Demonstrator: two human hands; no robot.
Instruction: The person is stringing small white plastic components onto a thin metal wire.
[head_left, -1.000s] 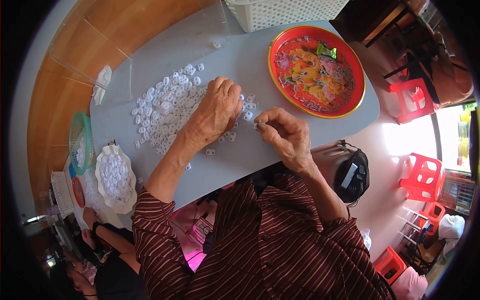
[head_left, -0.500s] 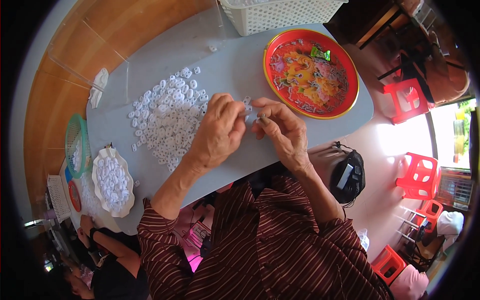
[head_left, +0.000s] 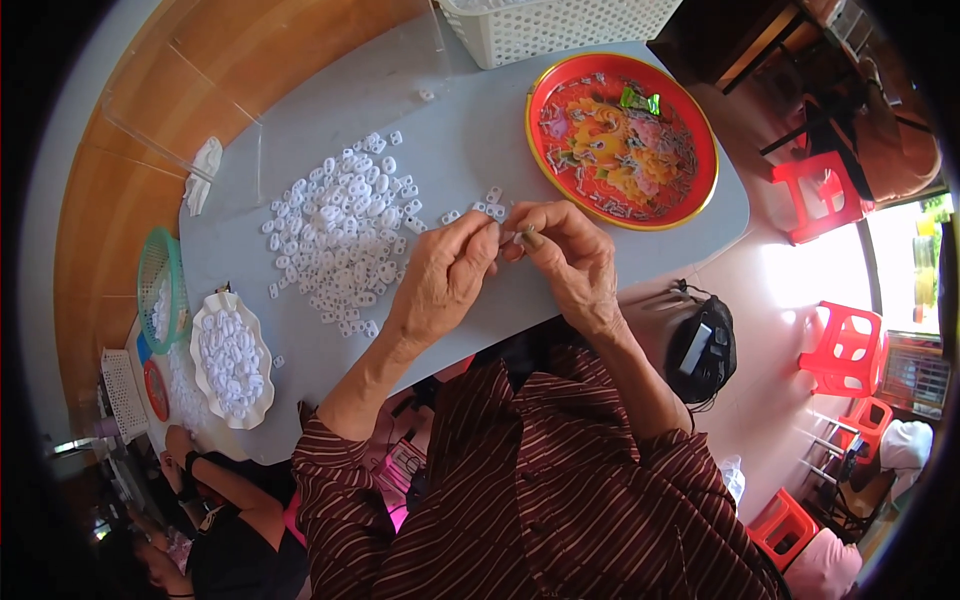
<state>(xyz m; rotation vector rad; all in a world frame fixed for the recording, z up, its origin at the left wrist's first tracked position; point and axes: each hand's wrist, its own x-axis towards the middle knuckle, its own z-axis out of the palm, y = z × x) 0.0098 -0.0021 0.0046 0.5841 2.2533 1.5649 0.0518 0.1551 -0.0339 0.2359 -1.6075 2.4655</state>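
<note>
I record the right hand (head_left: pixel 575 268) pinching a small white piece (head_left: pixel 511 238) over the smooth grey table (head_left: pixel 490 130); the left hand (head_left: pixel 445 282) curls beside it, grip indeterminable. Rounded, holed pieces (head_left: pixel 345 220) lie heaped leftward.

Daylight from right, glare on floor (head_left: pixel 785 275); black fisheye rim, edges bent.

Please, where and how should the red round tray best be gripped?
Probably by the raised gold rim at left and right, coming from outside: the red round tray lies flat and wide, with small loose pieces inside, so level lifting seems safest.
</note>
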